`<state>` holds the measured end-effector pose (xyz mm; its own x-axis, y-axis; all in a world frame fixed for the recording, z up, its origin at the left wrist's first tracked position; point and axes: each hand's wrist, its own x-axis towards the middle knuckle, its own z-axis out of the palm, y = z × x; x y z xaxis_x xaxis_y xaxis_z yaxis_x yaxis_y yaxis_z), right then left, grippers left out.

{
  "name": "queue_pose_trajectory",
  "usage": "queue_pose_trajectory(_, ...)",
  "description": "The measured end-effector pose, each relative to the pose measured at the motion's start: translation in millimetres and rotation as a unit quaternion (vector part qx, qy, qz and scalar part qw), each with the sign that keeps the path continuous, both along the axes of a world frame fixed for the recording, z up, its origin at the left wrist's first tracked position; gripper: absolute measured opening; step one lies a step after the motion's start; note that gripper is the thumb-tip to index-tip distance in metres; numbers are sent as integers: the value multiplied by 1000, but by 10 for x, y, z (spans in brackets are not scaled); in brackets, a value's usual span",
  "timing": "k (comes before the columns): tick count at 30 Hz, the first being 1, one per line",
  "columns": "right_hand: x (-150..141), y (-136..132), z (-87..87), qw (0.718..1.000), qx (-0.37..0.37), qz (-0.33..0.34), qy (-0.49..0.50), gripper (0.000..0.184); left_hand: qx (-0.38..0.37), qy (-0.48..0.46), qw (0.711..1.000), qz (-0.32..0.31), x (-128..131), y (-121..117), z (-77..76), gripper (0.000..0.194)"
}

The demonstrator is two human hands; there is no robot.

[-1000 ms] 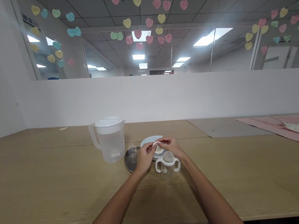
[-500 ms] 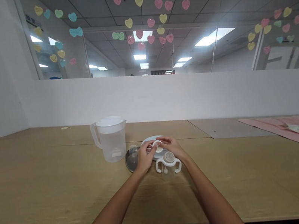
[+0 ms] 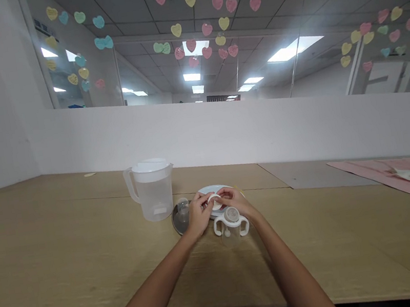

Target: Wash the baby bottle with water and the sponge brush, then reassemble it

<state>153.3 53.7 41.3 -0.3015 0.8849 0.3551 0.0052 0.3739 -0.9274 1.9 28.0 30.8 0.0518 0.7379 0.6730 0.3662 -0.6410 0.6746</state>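
Both my hands meet over a pale blue plate (image 3: 205,191) at the table's middle. My left hand (image 3: 197,215) and my right hand (image 3: 236,200) pinch a small white ring-shaped piece (image 3: 215,201) between their fingertips. Just in front of my right hand stands a clear two-handled baby cup (image 3: 230,223). A dark round lid (image 3: 179,221) with a small clear cap (image 3: 183,206) on it lies left of my left hand. A clear plastic pitcher (image 3: 151,190) with a white lid stands further left.
The wooden table (image 3: 68,248) runs wide to both sides. A pink cloth (image 3: 399,179) with papers on it lies at the far right. A low white partition (image 3: 224,129) closes the back of the table.
My hands have stayed over the plate, with the fingers shifting slightly on the white ring. The view has tilted a little.
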Motion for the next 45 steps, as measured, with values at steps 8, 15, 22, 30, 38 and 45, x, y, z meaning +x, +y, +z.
queue_pose_trajectory(8, 43, -21, 13, 997, 39, -6, -66, 29, 24, 23, 999, 11, 5, -61, 21, 24)
queue_pose_trajectory(15, 15, -70, 43, 997, 48, 6, -53, 27, 25, -20, 999, 5, 28, -73, 25, 22)
queue_pose_trajectory(22, 10, -20, 6, 998, 61, -2, -14, 25, 28, -33, 999, -4, 52, -48, 1, 19)
queue_pose_trajectory(30, -13, -8, -9, 998, -7, 14, 64, 34, 26, -80, 996, -22, 50, -31, -17, 26)
queue_pose_trajectory(38, -10, -17, -13, 1000, 20, 23, 1, 31, 72, -21, 996, 47, 53, -61, -9, 19)
queue_pose_trajectory(45, -14, 40, -56, 1000, 23, 0, 13, 29, 56, -17, 998, 35, 65, -34, -5, 18)
